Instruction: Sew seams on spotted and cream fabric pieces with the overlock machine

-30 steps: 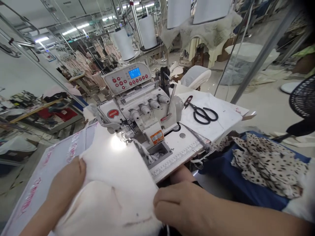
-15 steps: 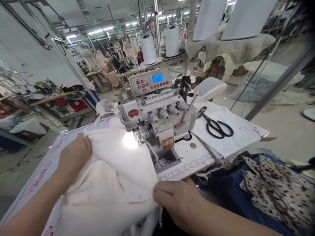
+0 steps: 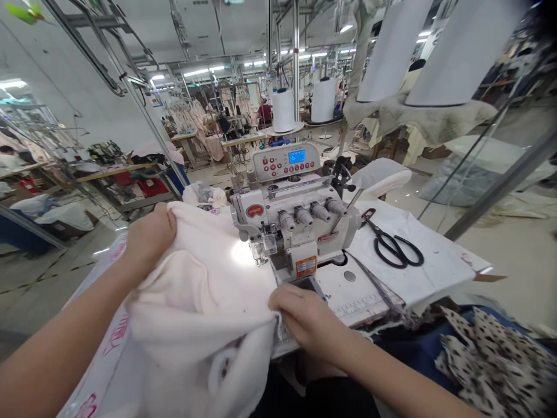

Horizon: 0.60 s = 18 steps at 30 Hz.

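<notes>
A pale cream-pink piece of soft fabric [image 3: 209, 290] stretches between my hands, its far right edge at the presser foot of an overlock sewing machine [image 3: 300, 203]. My left hand [image 3: 153, 235] is closed on the fabric's far left edge, thumb side toward the machine. Fingers of my right hand [image 3: 307, 316] pinch the fabric's right edge just in front of the machine's base. A bright lamp spot lights the cloth beside the needle. The lower part of the fabric hangs in folds over the table's front edge. The needle tip is too small to make out.
Black-handled scissors [image 3: 394, 247] lie on the white-covered table right of the machine. Large white thread cones [image 3: 395, 52] stand above. Spotted cloth [image 3: 487, 360] is heaped at lower right. A slanted metal pole [image 3: 500, 186] crosses the right side.
My right hand has moved forward toward the machine with the fabric edge. More of the fabric's near part now hangs in folds. The camera view has shifted, so the machine appears lower and further right.
</notes>
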{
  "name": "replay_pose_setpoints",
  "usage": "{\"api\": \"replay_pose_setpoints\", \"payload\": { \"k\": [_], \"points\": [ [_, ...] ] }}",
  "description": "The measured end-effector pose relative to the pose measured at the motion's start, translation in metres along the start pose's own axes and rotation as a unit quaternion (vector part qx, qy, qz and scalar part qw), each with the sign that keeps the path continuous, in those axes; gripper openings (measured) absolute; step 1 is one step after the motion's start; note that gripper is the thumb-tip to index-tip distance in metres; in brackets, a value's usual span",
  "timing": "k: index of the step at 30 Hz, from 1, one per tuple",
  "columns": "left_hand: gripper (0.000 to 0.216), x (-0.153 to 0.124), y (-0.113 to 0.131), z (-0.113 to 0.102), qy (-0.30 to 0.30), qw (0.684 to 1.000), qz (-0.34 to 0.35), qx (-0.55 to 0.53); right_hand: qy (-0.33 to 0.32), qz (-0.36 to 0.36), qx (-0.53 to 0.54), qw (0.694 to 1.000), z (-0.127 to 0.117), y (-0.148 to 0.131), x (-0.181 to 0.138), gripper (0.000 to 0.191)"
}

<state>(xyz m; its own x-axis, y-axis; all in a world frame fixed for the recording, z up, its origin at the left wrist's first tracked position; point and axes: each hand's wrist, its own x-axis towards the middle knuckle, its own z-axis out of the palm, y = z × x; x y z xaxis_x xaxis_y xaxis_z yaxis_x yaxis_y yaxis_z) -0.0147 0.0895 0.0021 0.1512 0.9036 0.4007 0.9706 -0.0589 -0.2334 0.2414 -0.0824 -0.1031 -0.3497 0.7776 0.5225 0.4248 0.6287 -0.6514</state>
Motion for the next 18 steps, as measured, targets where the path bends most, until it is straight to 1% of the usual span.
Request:
{"api": "replay_pose_setpoints", "payload": {
  "k": [3,5,7,8,9,10,11,12,13,14,15,16,18],
  "points": [
    [0.052,0.020,0.004,0.000,0.018,0.999,0.022,-0.034,0.035,-0.005,0.008,0.999,0.003,0.007,0.013,0.022],
    [0.050,0.029,0.009,0.001,0.035,0.996,0.040,-0.066,0.067,-0.011,0.018,0.998,0.007,0.012,0.017,0.024],
    [0.043,0.023,0.014,-0.001,0.063,0.992,0.053,-0.095,0.120,-0.009,0.033,0.992,0.013,0.015,0.014,0.026],
    [0.040,0.012,0.016,-0.004,0.088,0.988,0.054,-0.111,0.153,0.007,0.043,0.987,0.017,0.016,0.010,0.025],
    [0.036,-0.006,0.019,-0.007,0.116,0.983,0.057,-0.132,0.186,0.037,0.059,0.980,0.022,0.016,0.006,0.024],
    [0.033,-0.029,0.022,-0.010,0.143,0.977,0.063,-0.148,0.212,0.081,0.085,0.970,0.028,0.015,0.001,0.022],
    [0.027,-0.055,0.026,-0.012,0.189,0.958,0.083,-0.197,0.226,0.129,0.128,0.957,0.034,0.014,-0.004,0.021],
    [0.020,-0.084,0.029,-0.011,0.206,0.942,0.126,-0.235,0.225,0.171,0.187,0.941,0.040,0.013,-0.008,0.022],
    [0.018,-0.112,0.033,-0.009,0.213,0.925,0.187,-0.251,0.212,0.202,0.252,0.922,0.046,0.011,-0.011,0.025],
    [0.024,-0.136,0.036,-0.004,0.210,0.919,0.218,-0.254,0.191,0.220,0.309,0.905,0.052,0.008,-0.013,0.027],
    [0.032,-0.156,0.038,0.003,0.190,0.919,0.237,-0.250,0.169,0.228,0.351,0.892,0.057,0.006,-0.013,0.029],
    [0.034,-0.170,0.039,0.011,0.183,0.923,0.238,-0.242,0.153,0.232,0.377,0.884,0.060,0.003,-0.013,0.028],
    [0.033,-0.180,0.036,0.028,0.171,0.930,0.228,-0.233,0.139,0.239,0.387,0.880,0.062,-0.001,-0.011,0.023]
  ]
}}
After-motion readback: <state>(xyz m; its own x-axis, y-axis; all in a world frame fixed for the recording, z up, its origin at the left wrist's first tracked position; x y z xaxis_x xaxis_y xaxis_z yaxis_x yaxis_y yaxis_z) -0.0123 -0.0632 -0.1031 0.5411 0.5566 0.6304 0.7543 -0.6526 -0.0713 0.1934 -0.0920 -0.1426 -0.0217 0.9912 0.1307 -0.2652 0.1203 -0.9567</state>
